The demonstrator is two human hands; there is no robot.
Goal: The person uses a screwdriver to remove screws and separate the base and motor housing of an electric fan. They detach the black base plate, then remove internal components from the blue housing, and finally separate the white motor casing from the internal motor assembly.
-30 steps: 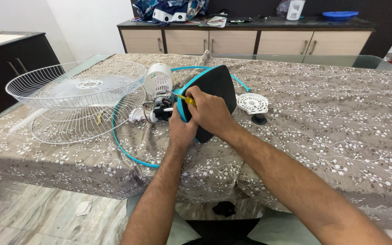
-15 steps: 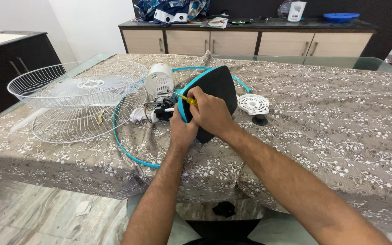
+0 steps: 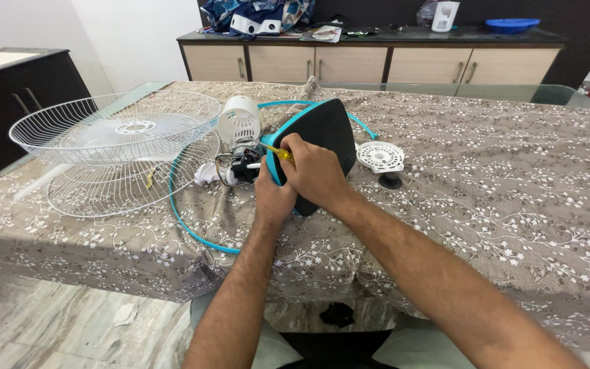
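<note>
light: bright, even daylight – soft shadows | focus: sharp | edges: slight wide-angle bend – no blur

On the table (image 3: 486,205), the 2 wire guards (image 3: 114,147) lie stacked at the left, one on the other. Just right of them sits the motor (image 3: 239,164), with the domed housing (image 3: 239,117) behind it. The fan base (image 3: 319,137) stands tilted right of the motor, inside the hoop (image 3: 192,229). The round grille disc (image 3: 380,156) lies right of the base, the small cap (image 3: 390,180) before it. The sideboard (image 3: 370,61) stands behind the table.
</note>
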